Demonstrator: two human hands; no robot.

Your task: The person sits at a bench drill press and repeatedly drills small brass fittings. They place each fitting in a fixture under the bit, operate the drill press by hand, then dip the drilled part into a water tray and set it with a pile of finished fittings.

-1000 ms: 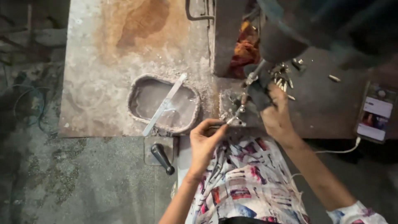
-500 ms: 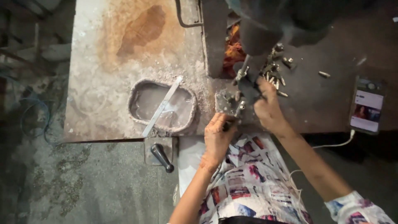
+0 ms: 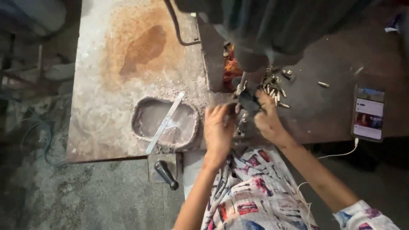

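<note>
My left hand (image 3: 219, 127) rests with bent fingers on a small grey metal fixture (image 3: 241, 124) at the bench's front edge; what lies under the fingers is hidden. My right hand (image 3: 267, 120) grips a dark holder (image 3: 249, 102) just under the machine's spindle (image 3: 241, 83). A pile of small brass-coloured metal pieces (image 3: 275, 91) lies right behind my right hand. The dark machine body (image 3: 272, 30) fills the top of the view.
A shallow oval basin (image 3: 140, 111) of cloudy liquid with a flat metal strip (image 3: 164, 123) across it sits left of my hands on the rusty bench (image 3: 106, 85). A black lever handle (image 3: 166, 174) hangs below. A phone (image 3: 368, 113) with a white cable lies at right.
My left hand has moved forward from beside the fixture onto it, and the thin piece it pinched is hidden. The right hand stays at the spindle. The view has come closer.
</note>
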